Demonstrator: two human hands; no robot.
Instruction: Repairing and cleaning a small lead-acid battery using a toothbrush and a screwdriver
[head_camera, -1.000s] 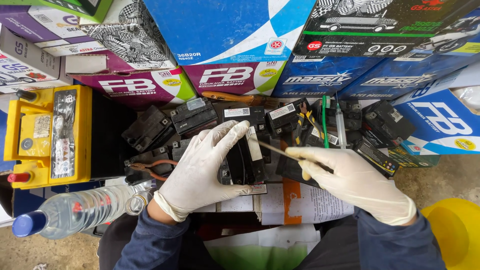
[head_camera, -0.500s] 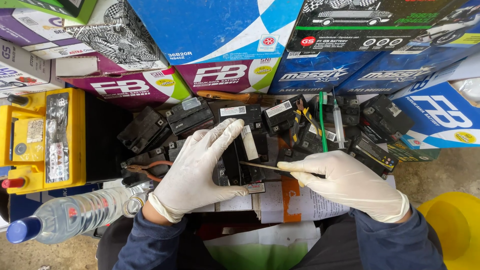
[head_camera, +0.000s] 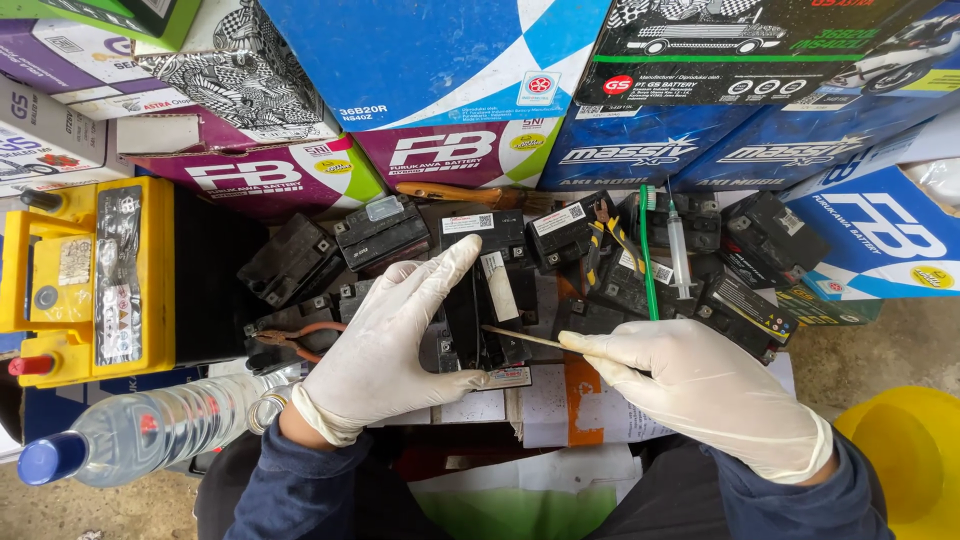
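Both hands wear white gloves. My left hand (head_camera: 395, 335) grips a small black battery (head_camera: 487, 320) from its left side, thumb under its near edge and fingers spread over its top. My right hand (head_camera: 700, 385) pinches a thin metal tool (head_camera: 520, 337) whose tip points left onto the battery's top. The battery rests on papers (head_camera: 560, 400) over my lap.
Several small black batteries (head_camera: 380, 232) lie behind the hands, with a green toothbrush (head_camera: 646, 250), a syringe (head_camera: 679, 252) and pliers (head_camera: 290, 338) among them. A yellow battery (head_camera: 85, 280) stands left, a water bottle (head_camera: 150, 430) lies lower left. Stacked cartons (head_camera: 440, 70) fill the back; a yellow bucket (head_camera: 905, 455) is right.
The right hand has lowered the thin tool so it lies nearly flat, its tip further left on the battery. The left hand keeps its grip.
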